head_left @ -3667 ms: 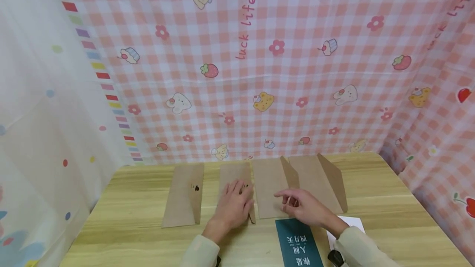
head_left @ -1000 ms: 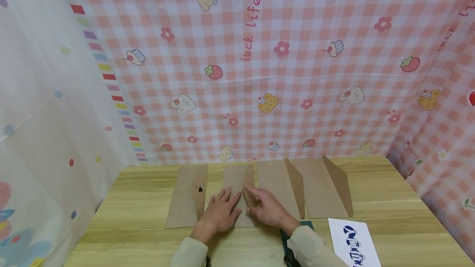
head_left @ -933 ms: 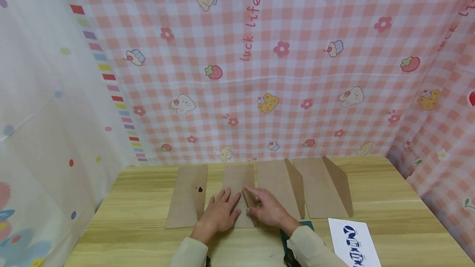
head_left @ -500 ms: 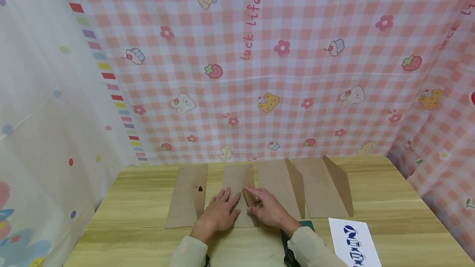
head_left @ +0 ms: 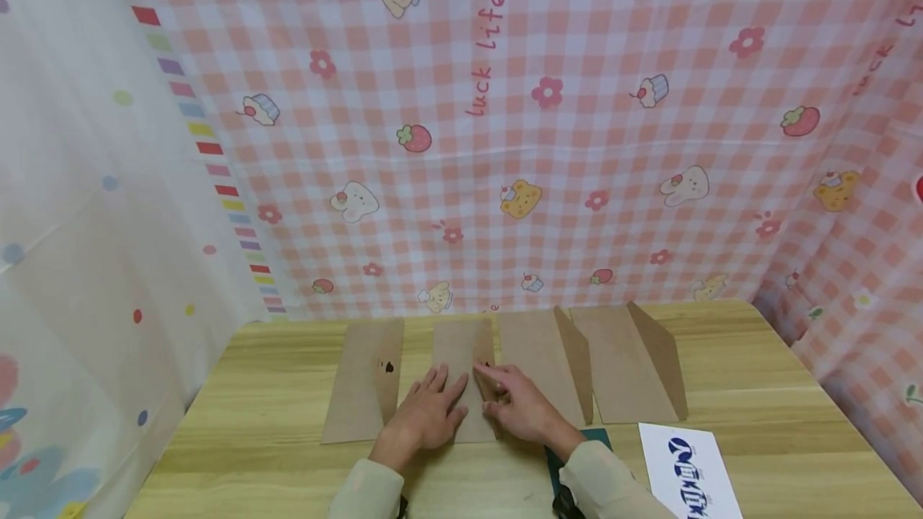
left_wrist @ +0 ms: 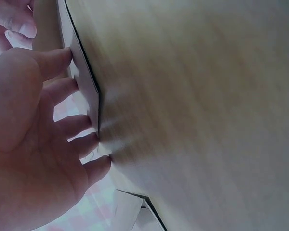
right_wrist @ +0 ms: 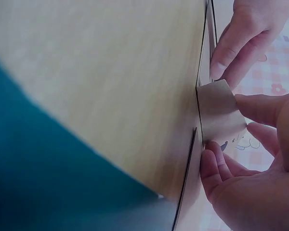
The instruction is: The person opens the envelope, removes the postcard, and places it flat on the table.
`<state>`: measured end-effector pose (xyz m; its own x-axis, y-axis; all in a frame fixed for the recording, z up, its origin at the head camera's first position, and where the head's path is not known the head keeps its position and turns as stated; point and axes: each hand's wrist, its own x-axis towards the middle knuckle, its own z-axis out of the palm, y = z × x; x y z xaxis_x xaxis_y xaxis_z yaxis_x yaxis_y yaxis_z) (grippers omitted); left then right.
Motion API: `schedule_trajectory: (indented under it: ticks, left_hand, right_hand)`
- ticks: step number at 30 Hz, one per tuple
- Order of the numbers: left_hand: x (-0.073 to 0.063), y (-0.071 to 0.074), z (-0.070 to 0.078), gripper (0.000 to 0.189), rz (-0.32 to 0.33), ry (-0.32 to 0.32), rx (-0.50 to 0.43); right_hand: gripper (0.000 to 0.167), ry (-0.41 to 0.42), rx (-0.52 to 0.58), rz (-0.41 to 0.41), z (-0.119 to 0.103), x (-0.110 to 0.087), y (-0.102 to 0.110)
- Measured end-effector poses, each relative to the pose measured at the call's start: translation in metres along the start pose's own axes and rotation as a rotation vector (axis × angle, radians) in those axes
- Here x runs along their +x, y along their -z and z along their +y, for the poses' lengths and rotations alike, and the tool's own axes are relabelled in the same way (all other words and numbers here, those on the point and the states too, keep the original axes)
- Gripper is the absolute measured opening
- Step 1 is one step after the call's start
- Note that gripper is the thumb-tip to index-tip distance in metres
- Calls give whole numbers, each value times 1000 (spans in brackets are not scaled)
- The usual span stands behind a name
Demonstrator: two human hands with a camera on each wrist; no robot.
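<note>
In the head view, my left hand (head_left: 425, 415) lies with fingers spread on the lower part of a brown paper envelope (head_left: 450, 339), second from the left. My right hand (head_left: 530, 407) is at the same envelope's right side, index finger stretched out and thumb below it. In the right wrist view the raised flap (right_wrist: 219, 106) meets the thumb and index fingertips at its edge, a little apart from each other, while the other fingers curl under. A dark printed mark shows on the flap beside the index finger. The left wrist view shows the left fingertips along the envelope.
One brown envelope (head_left: 353, 387) lies to the left, and two more (head_left: 534, 351) with lifted flaps lie to the right. A teal card (head_left: 600, 439) is mostly under the right forearm; a white card (head_left: 652, 455) with blue lettering lies beside it. A checked curtain (head_left: 577, 142) hangs behind the table.
From the earliest frame, my left hand has drawn down and left, and my right hand has moved left to the second envelope's flap. Over the last second, slightly more of the dark mark shows.
</note>
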<state>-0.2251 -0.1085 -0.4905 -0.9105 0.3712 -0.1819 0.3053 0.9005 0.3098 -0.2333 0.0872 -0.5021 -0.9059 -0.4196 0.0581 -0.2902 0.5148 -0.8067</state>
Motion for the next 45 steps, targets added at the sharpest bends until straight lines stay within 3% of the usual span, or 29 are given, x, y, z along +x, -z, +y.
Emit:
schedule_trajectory:
  ticks: [10,24,34,45]
  left_hand:
    - [1,-3,-2,53,0,-1,-8]
    - [0,2,-2,53,8,-9,-8]
    - [2,5,-3,54,9,-17,-10]
    - [-1,0,-3,54,-6,-20,-10]
  right_hand:
    - [54,-8,-4,-17,-1,-2,2]
    - [49,-19,-4,59,2,-2,7]
    - [52,27,-16,140,8,-4,13]
    - [52,-27,-22,177,14,-12,16]
